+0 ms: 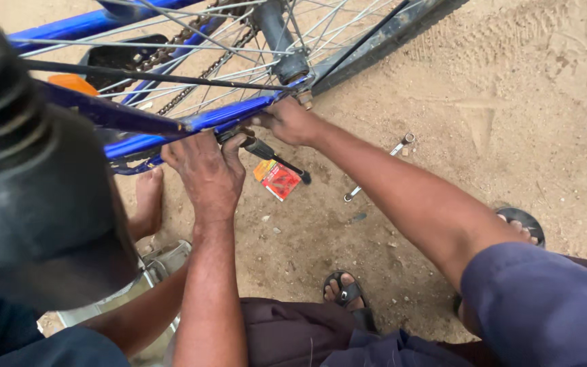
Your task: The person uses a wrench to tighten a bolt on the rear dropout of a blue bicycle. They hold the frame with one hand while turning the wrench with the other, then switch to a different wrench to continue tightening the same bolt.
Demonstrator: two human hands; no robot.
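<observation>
The blue-painted steel bicycle frame [171, 126] lies low over the sandy ground [497, 88], its spoked rear wheel [253, 41] and rusty brown chain [191, 41] filling the top of the view, with the wheel's axle nut [305, 100] at the point where the frame tubes meet. The left hand [205, 170] is curled against the underside of the blue tube, fingers closed around a dark part there — what exactly it clasps is hidden by the knuckles. The right hand [290, 122] is closed too, pressed in just below the axle nut, and appears to grip the upper end of a black-handled tool [273, 155] that slants down and away from it toward the ground. A small red and yellow packet [278, 179] lies on the sand just beneath the tool, and a slim silver spanner [378, 166] rests a little apart to the right. The tool looks rigid and light; it would be best held by its black handle, where the grip is surest, though grit and grease near the chain could make it slippery. The frame is heavy and stiff — the tube is the sound place to steady it. A bare foot [147, 200] stands near the left hand, and two sandalled feet [346, 293] rest lower down.
</observation>
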